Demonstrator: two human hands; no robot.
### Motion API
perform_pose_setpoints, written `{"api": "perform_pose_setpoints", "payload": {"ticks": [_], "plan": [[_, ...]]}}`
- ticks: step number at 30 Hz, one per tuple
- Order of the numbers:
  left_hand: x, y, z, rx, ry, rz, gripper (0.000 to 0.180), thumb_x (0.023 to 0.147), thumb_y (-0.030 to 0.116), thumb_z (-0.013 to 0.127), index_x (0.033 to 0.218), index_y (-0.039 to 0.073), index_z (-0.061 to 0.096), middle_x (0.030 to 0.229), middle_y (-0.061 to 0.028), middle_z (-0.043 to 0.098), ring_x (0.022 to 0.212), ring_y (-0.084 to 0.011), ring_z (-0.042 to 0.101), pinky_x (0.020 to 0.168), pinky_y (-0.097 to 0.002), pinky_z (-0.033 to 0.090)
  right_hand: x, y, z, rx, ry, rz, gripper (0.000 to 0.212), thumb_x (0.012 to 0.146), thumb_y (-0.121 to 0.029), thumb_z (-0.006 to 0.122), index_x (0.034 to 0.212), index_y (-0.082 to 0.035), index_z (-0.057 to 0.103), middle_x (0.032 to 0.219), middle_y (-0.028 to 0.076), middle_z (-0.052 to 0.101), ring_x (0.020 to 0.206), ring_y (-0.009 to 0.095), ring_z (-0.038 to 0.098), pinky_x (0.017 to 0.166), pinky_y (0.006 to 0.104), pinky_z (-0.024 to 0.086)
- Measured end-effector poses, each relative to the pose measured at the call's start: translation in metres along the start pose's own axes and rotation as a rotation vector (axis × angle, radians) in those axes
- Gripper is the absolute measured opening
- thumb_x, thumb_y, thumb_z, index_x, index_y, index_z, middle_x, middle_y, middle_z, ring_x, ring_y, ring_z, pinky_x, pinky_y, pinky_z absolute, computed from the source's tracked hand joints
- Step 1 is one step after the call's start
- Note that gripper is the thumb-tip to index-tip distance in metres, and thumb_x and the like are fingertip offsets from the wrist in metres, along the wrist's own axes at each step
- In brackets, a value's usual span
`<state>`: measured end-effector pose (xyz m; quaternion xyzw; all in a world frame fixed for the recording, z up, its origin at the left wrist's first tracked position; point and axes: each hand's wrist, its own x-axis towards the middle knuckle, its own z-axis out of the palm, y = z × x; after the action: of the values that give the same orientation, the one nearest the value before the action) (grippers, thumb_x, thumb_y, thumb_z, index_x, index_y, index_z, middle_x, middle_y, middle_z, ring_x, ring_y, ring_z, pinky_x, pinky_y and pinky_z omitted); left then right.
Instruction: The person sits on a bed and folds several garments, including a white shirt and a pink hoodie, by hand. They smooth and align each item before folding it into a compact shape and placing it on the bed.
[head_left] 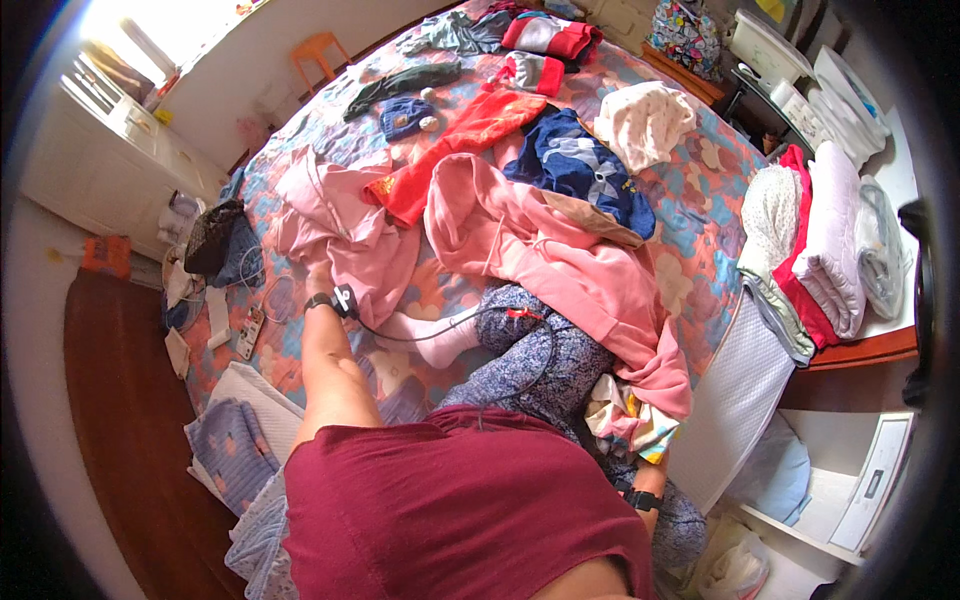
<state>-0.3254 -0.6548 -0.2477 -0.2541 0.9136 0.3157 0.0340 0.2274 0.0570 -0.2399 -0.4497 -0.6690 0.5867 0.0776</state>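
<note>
My left hand (318, 279) reaches to the near left edge of a light pink garment (345, 235) spread on the bed. Its fingers meet the cloth and are too small to make out. Low at the right, my right hand (652, 473) is closed on a crumpled white, yellow and pink patterned cloth (632, 418), partly hidden beside my leg. Over my legs lies a pink hooded sweatshirt (560, 250), one sleeve running down to the patterned cloth. Behind it are a red garment (450, 150) and a navy patterned garment (580, 165).
A cream spotted garment (645, 125), a small blue knitted hat (405, 118) and dark green trousers (400, 88) lie farther back. Folded quilts (830, 245) are stacked at the right. A phone (250, 332) and a dark bag (213, 238) lie left. A black cable (400, 338) trails from my left wrist.
</note>
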Motion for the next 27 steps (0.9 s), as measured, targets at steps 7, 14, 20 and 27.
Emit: {"api": "perform_pose_setpoints", "payload": {"ticks": [7,14,20,27], "plan": [[-0.003,0.212,-0.09,0.242,0.669,1.102,0.017,0.093,0.011,0.053,0.103,0.008,0.066,0.094,-0.0105,0.062,0.087,-0.0264,0.061,0.076,-0.0386,0.049,-0.001,-0.016,-0.002,-0.064,-0.061,0.057,0.053,0.097,-0.008,0.06,0.147,-0.007,0.043,0.134,0.007,0.056,0.113,0.019,0.058,0.092,0.0334,0.05],[-0.229,0.428,-0.056,0.207,-0.038,1.432,0.025,0.09,0.011,0.056,0.114,0.01,0.064,0.101,-0.0126,0.064,0.089,-0.031,0.061,0.075,-0.0421,0.05,-0.02,-0.043,0.005,-0.029,-0.138,-0.085,0.053,0.104,-0.028,0.055,0.15,-0.006,0.04,0.142,0.008,0.051,0.127,0.024,0.053,0.107,0.0377,0.041],[-0.382,0.351,0.061,-0.177,0.047,2.099,0.06,0.079,0.01,0.065,0.139,0.009,0.056,0.119,-0.0035,0.065,0.086,-0.0157,0.064,0.069,-0.033,0.051,-0.013,-0.025,0.013,0.971,-0.031,0.217,0.048,0.102,-0.025,0.057,0.141,0.001,0.047,0.132,0.01,0.059,0.122,0.024,0.057,0.101,0.0376,0.048],[-0.4,0.291,0.086,0.306,-0.743,1.563,0.079,0.078,0.0,0.056,0.154,0.011,0.037,0.098,-0.0128,0.056,0.08,-0.0355,0.064,0.065,-0.0455,0.054,-0.021,-0.033,0.017,0.865,0.057,0.168,0.047,0.102,-0.025,0.058,0.139,0.001,0.048,0.131,0.01,0.06,0.12,0.024,0.058,0.1,0.0369,0.048]]}}
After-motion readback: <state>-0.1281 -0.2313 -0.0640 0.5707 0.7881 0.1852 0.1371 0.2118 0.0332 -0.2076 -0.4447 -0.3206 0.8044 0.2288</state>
